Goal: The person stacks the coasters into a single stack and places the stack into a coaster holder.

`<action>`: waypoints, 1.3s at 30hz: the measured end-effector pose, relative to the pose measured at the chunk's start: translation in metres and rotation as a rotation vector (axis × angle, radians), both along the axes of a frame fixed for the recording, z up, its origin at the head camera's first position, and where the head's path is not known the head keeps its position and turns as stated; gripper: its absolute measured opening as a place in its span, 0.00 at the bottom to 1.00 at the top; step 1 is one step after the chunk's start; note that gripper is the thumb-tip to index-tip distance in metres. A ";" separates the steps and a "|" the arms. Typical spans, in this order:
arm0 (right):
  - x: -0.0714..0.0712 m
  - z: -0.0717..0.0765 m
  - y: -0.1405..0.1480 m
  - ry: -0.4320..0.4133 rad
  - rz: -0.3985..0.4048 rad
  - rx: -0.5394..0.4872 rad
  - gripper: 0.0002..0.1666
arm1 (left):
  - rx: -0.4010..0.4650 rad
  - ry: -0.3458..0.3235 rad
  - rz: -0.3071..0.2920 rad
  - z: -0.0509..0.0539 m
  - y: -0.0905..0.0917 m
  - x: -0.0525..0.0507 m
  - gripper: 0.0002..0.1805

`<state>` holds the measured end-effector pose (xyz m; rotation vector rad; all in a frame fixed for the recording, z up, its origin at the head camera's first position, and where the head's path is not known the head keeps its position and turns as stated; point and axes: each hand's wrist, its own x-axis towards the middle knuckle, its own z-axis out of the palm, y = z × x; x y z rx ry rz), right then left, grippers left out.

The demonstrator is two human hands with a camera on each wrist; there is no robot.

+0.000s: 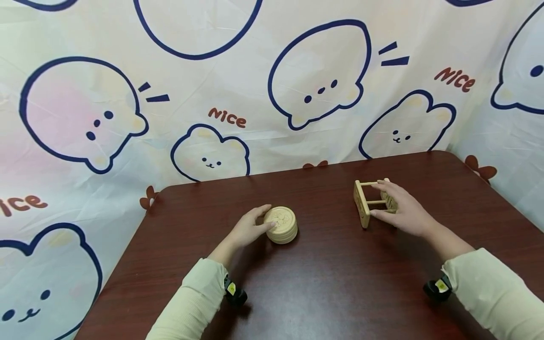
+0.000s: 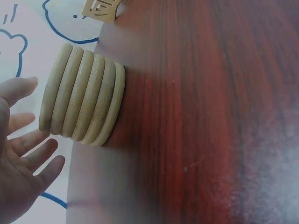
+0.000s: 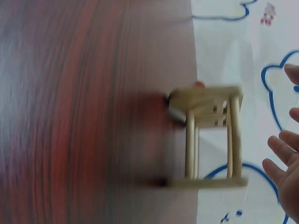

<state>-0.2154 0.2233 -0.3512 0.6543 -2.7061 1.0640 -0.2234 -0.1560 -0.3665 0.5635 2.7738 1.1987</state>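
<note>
A stack of several round, pale wooden coasters [image 1: 282,225] stands on the table, the top one bearing an engraved pattern. Beside its left edge, my left hand [image 1: 248,230] has thumb and fingers spread; in the left wrist view the fingers [image 2: 49,170] are loosely extended near the coasters [image 2: 84,95], and contact is hard to tell. Farther right stands a small wooden rack [image 1: 361,205] with two end panels joined by rods. My right hand [image 1: 405,211] is at the rack's right side; in the right wrist view its relaxed fingers [image 3: 280,149] are apart from the rack [image 3: 210,183].
The dark brown table [image 1: 323,283] has a glossy top. Behind it hangs a white cloth [image 1: 255,85] with cartoon drawings, which continues along both sides. Each wrist wears a small black camera, such as the left one [image 1: 235,293].
</note>
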 end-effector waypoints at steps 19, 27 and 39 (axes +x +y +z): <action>0.014 -0.015 -0.068 -0.009 0.219 -0.023 0.34 | 0.039 -0.075 0.069 -0.011 -0.005 0.006 0.27; 0.007 -0.028 -0.091 -0.069 0.257 -0.057 0.33 | 0.050 -0.068 0.078 -0.013 -0.004 0.005 0.28; -0.008 -0.044 -0.122 -0.229 0.298 -0.097 0.34 | 0.076 -0.094 0.092 -0.013 -0.002 0.006 0.30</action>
